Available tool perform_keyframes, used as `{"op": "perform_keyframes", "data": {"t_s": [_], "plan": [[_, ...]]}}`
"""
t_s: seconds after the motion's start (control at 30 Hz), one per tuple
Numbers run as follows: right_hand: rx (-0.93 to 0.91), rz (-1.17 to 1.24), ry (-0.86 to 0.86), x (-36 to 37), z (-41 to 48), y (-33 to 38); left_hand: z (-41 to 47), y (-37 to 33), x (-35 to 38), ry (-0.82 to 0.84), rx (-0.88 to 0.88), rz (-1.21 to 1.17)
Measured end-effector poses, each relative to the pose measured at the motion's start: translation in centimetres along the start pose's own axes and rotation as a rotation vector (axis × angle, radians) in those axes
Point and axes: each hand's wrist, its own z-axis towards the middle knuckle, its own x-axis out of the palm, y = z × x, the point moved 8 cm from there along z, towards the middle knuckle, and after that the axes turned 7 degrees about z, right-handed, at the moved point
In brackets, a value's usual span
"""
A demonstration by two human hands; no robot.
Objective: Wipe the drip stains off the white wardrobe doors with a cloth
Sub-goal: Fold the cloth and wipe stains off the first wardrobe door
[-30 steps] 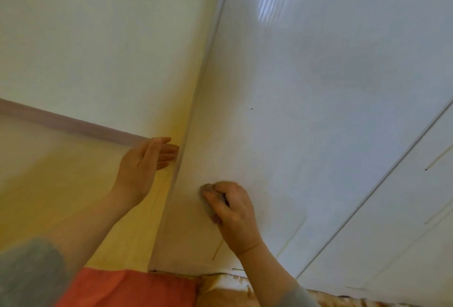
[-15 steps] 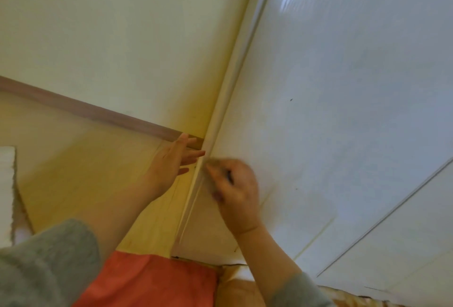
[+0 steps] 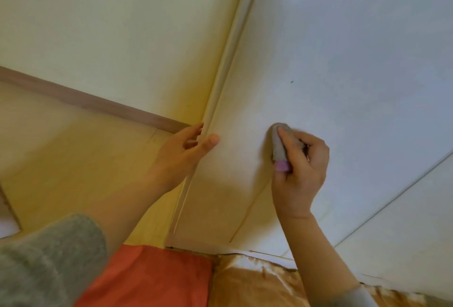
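Observation:
The white wardrobe door [image 3: 343, 66] fills the right of the view, with a thin brownish drip streak [image 3: 250, 211] running down its lower part and a small dark speck higher up. My right hand [image 3: 300, 174] grips a small grey cloth [image 3: 278, 143] with a pink end and presses it flat on the door. My left hand [image 3: 182, 153] holds the door's left edge strip [image 3: 220, 81], thumb on the door face and fingers behind the edge. A second door panel [image 3: 404, 238] lies to the lower right.
A cream wall [image 3: 110, 24] with a brown skirting strip [image 3: 93, 101] and pale wooden floor [image 3: 73, 159] lie to the left. Orange fabric [image 3: 152, 279] and golden-brown bedding [image 3: 257, 287] sit below the door. A white object's corner [image 3: 7, 225] shows at far left.
My right hand slid the cloth rightward across the door, away from the edge. My left hand closed in and took hold of the door's edge strip. The view shifted left.

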Motion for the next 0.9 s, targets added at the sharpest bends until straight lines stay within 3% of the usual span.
{"op": "perform_keyframes", "data": {"t_s": [0.23, 0.3, 0.4, 0.57, 0.67, 0.9], "plan": [[-0.259, 0.051, 0.473, 3.5, -12.5, -0.4, -1.3, -2.4, 1.2, -0.056, 0.087, 0.044], [-0.238, 0.034, 0.517, 3.3, -13.8, -0.9, -1.5, -2.7, 1.6, -0.063, 0.091, 0.048], [-0.046, 0.063, 0.362, 1.0, -9.6, -0.8, -1.7, -2.4, 2.5, -0.120, 0.077, 0.044], [-0.006, -0.011, -0.032, -3.5, 0.3, -2.1, -1.7, -1.5, 3.6, -0.232, -0.010, 0.037], [-0.025, 0.009, -0.038, -3.3, 0.0, -3.3, -2.2, -2.1, 3.8, -0.324, -0.017, 0.074], [-0.147, -0.027, 0.493, -0.6, -14.1, -6.5, -3.7, -4.1, 6.0, -0.479, 0.020, 0.186]]}}
